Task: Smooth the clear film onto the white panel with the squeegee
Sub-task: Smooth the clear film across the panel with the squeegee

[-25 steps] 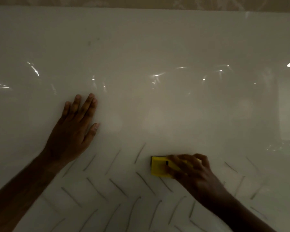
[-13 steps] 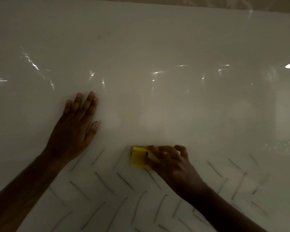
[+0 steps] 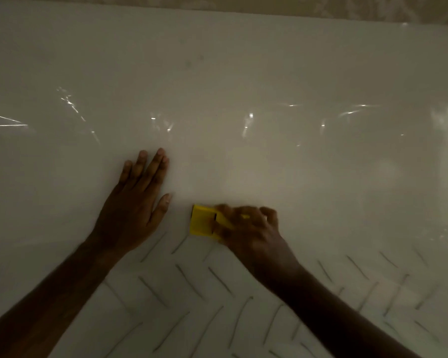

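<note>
I am seeing my left hand (image 3: 137, 202) lying flat and open on the white panel (image 3: 243, 60), its fingers spread and pointing up and slightly right. My right hand (image 3: 246, 228) is gripping the yellow squeegee (image 3: 202, 223), fingers curled over its right part while its left edge is sticking out bare; it is sitting against the panel just beside my left thumb, with a narrow gap between the 2. The clear film (image 3: 243, 130) is showing as glossy ripples and bright glints in a band above both hands. Below the hands, thin grey herringbone marks (image 3: 192, 293) are running across the lower part of the surface. My right hand is blurred, so I cannot tell exactly where each finger is pressing
</note>
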Motion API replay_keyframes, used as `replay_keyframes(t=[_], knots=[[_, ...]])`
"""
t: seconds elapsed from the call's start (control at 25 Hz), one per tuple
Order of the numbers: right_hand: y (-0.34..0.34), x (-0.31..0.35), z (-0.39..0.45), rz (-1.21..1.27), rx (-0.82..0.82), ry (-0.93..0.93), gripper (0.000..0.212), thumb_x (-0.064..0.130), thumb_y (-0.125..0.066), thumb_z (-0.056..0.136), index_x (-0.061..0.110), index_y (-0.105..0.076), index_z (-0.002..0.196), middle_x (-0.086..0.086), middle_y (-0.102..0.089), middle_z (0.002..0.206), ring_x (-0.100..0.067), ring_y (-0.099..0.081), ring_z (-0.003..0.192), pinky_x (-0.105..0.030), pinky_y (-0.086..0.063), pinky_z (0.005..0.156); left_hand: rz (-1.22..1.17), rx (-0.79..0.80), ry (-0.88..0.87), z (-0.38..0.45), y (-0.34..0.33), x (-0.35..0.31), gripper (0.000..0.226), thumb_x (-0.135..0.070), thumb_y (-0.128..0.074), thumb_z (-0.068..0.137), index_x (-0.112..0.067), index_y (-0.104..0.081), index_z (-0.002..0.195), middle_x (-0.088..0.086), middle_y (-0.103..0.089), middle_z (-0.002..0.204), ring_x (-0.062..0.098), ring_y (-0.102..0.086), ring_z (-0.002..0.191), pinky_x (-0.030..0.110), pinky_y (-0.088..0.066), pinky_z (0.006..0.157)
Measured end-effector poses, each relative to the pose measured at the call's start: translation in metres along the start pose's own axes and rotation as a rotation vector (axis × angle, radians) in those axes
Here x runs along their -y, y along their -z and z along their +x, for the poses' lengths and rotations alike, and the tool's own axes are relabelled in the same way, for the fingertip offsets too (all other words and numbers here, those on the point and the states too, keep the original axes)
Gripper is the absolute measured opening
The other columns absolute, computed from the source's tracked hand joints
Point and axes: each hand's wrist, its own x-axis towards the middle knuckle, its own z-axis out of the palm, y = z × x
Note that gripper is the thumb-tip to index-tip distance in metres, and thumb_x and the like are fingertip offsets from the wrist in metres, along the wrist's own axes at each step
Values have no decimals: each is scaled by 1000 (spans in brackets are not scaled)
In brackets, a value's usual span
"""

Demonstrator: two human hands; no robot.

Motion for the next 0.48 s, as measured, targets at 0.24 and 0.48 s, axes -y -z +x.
replay_keyframes(t=[0.24,0.48], knots=[[21,-17,-64,-45,118,141,44,30,-53,106,33,-51,150,1,-44,165,-29,-56,130,-50,-37,99,-14,1,83,-29,13,52,72,-44,-28,111,-4,-19,170,12,-13,180,40,-12,166,60,-15,133],[15,-10,34,-18,-25,-87,38,36,-64,101,38,-59,139,7,-48,161,-28,-49,126,-56,-45,95,-12,3,97,-33,12,55,72,-44,-29,111,-3,-18,170,14,-13,180,41,-11,166,58,-11,134]])
